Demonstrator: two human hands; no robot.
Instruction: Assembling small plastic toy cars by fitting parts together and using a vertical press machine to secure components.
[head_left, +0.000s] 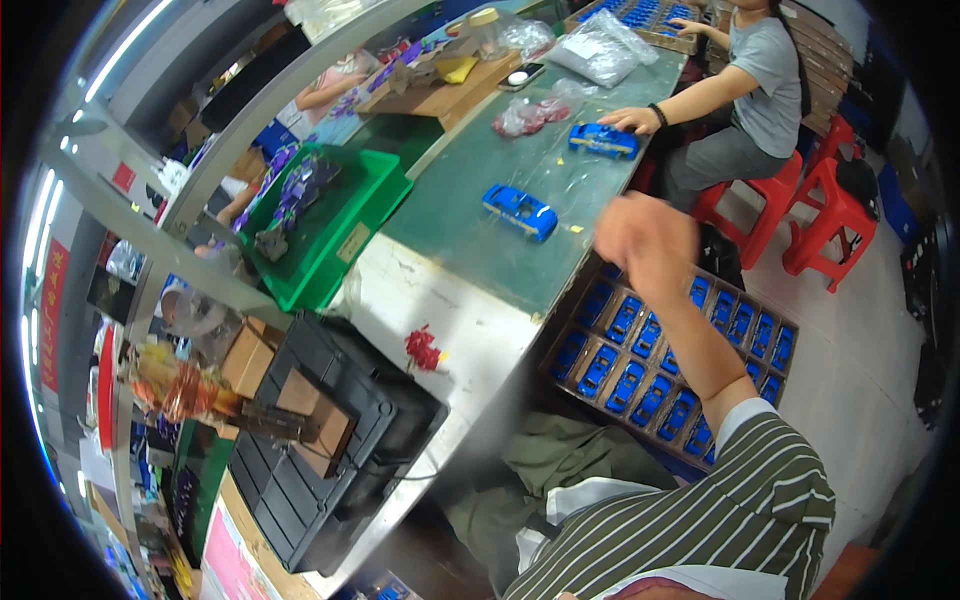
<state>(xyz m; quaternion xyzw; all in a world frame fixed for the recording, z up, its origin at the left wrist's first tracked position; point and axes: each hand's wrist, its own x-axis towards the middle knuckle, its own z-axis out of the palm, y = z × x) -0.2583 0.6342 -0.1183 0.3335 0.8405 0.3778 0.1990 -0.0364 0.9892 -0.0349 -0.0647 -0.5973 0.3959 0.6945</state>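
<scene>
My right hand (648,238) is raised over the right edge of the green tabletop (450,225). It is smeared by motion, so I cannot tell whether its fingers hold anything. A blue toy car (519,211) lies on the green surface to its left, apart from the hand. Below my forearm, a cardboard tray (560,372) holds many blue toy cars in divided compartments. Farther back, a co-worker's hand (630,119) rests on another blue toy car (603,141). My left hand is not in view.
A green bin (335,240) with purple pieces stands at the left of the table. Red bits (422,348) lie on the white surface near a black crate (335,440). Plastic bags (600,55) are at the back. Red stools (828,225) stand to the right.
</scene>
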